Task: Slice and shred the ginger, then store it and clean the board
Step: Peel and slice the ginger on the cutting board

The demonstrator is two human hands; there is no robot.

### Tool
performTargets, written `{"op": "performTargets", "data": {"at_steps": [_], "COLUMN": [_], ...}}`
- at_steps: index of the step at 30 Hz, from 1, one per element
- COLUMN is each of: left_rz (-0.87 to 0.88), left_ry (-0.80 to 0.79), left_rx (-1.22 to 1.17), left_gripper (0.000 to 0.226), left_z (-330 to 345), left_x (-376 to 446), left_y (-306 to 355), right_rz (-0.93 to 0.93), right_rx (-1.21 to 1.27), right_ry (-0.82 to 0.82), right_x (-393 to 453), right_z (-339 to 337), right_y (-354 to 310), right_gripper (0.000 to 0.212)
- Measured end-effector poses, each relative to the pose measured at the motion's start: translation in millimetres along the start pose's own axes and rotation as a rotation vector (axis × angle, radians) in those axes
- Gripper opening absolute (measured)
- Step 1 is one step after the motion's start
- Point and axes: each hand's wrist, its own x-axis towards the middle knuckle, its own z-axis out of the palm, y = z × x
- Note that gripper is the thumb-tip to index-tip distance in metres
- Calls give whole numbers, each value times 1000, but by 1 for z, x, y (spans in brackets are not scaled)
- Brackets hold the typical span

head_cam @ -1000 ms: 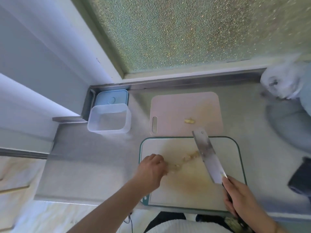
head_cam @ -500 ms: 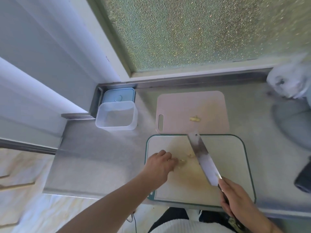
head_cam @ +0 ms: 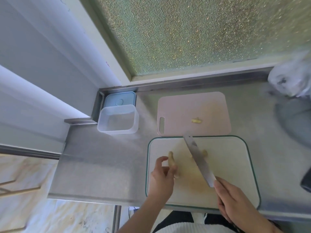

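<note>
Steel counter [head_cam: 101,165] under a frosted window [head_cam: 193,31], and you're set up at the near edge with the white cutting board [head_cam: 227,174] in front of you; your left hand [head_cam: 162,179] has its fingers curled round a piece of ginger [head_cam: 172,160] near the board's left side, holding it just off or on the surface, I can't tell which; your right hand [head_cam: 235,202] is wrapped round the handle of the knife [head_cam: 198,158], blade lying diagonally across the board with its tip near the far rim; a few ginger bits [head_cam: 204,153] sit right beside the blade, and one scrap [head_cam: 196,120] lies on the pink board [head_cam: 193,113] beyond; so by my reading you're in the slicing stage, nowhere near storing; the clear container [head_cam: 117,120] waits empty at the back left, well apart from the boards, with its blue lid [head_cam: 119,101] just behind it; next, I'd say, you need that piece flat and steady on the white board, fingertips tucked back from the edge, and the blade brought across to meet it; thin slices before any shredding.
</note>
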Motion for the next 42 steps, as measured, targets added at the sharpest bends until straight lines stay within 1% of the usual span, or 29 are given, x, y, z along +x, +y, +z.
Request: {"op": "performTargets", "data": {"at_steps": [4, 7, 12, 18, 23, 28, 33, 36, 40, 42], "left_rz": [23, 77, 109, 87, 72, 59, 44, 53, 60, 51], "left_ry": [102, 151, 112, 93, 85, 76, 66, 58, 52, 40], "left_rx": [52, 34, 12, -57, -89, -104, -138, -135, -133, -133], "left_gripper": [26, 28, 38, 43, 43, 48, 41, 41, 42, 40], "left_z": [16, 18, 17, 16, 17, 18, 17, 17, 16, 16], "left_x": [-7, -5, -1, 6, 9, 11, 13, 13, 14, 14], "left_y": [-14, -13, -14, -20, -24, -26, -30, -28, -27, -28], "right_rz": [3, 8, 29, 33, 21, 11, 18, 18, 8, 1], "right_rx": [-167, -215, -229, -206, -278, -293, -282, -285, -316, -321], "right_ry": [-69, -54, -97, -87, -92, -69, -68, -48, -51, -50], "right_x": [11, 16, 19, 19, 11, 4, 3, 4, 3, 4], "right_z": [21, 33, 46, 43, 41, 42, 43, 43, 44, 44], "right_y": [-4, -1, -3, -8, -10, -8, -9, -10, -7, -8], "right_gripper": [24, 23, 23, 21, 31, 35, 31, 29, 34, 33]}}
